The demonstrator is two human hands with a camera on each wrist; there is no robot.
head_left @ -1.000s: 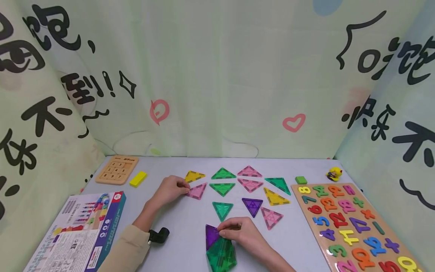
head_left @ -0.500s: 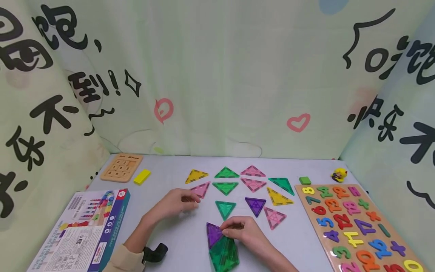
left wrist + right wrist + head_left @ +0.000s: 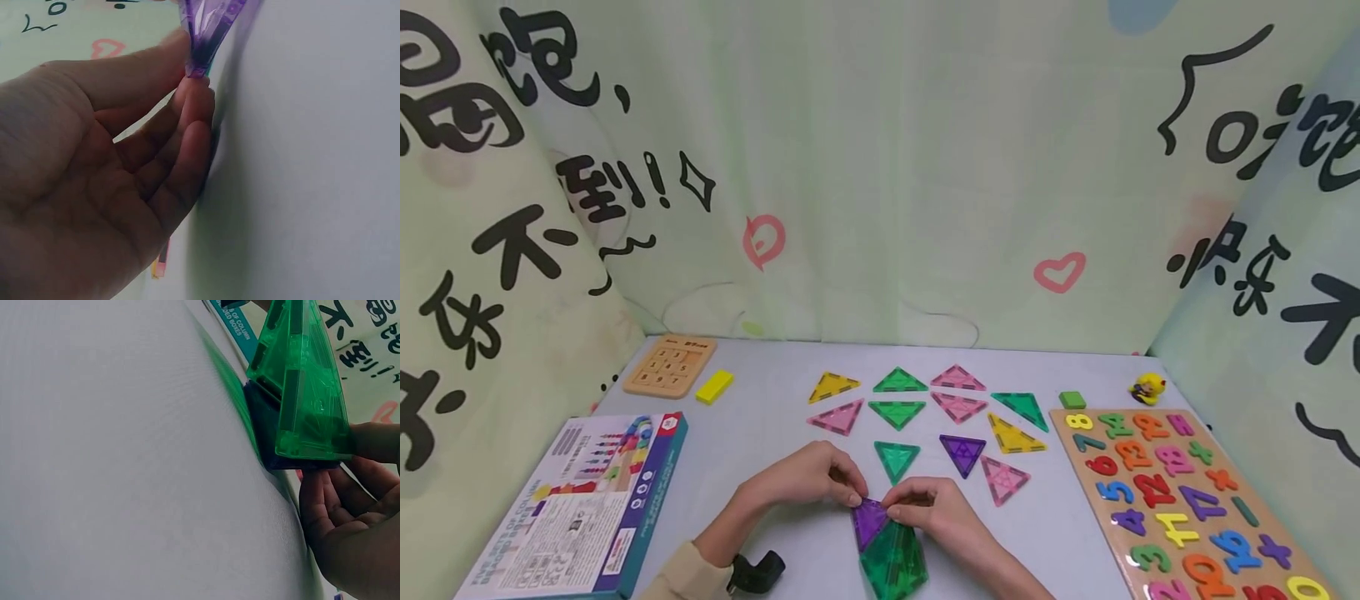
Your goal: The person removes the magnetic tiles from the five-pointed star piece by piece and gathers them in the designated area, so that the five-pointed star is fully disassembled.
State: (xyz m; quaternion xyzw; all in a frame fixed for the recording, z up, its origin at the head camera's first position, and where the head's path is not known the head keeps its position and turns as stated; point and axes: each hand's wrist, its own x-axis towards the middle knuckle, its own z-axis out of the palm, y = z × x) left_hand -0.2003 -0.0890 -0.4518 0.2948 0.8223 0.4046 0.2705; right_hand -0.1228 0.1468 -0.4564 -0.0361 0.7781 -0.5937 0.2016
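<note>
Near the front of the table stands a joined shape of translucent magnetic tiles, with a purple triangle tile [image 3: 868, 525] at its far left and green tiles [image 3: 895, 562] nearer. My left hand [image 3: 811, 477] pinches the purple tile's corner between thumb and fingertip; that pointed purple corner [image 3: 201, 53] shows close up in the left wrist view. On the other side, my right hand [image 3: 942, 510] pinches the shape's upper right corner. The right wrist view shows its thumb against a green tile [image 3: 312, 406], with fingers below a dark blue-purple tile [image 3: 265, 428].
Loose triangle tiles lie beyond the hands, including a pink tile [image 3: 837, 417], a teal tile [image 3: 897, 458] and a purple tile [image 3: 962, 454]. A number puzzle board [image 3: 1101, 492] lies right, a printed box [image 3: 576, 500] left. A wooden number board [image 3: 672, 367] and yellow block [image 3: 714, 387] sit back left.
My left hand has let go of the pink tile at the back left, come nearer and rightward, and now pinches the purple tile's corner. My right hand keeps its hold on the shape.
</note>
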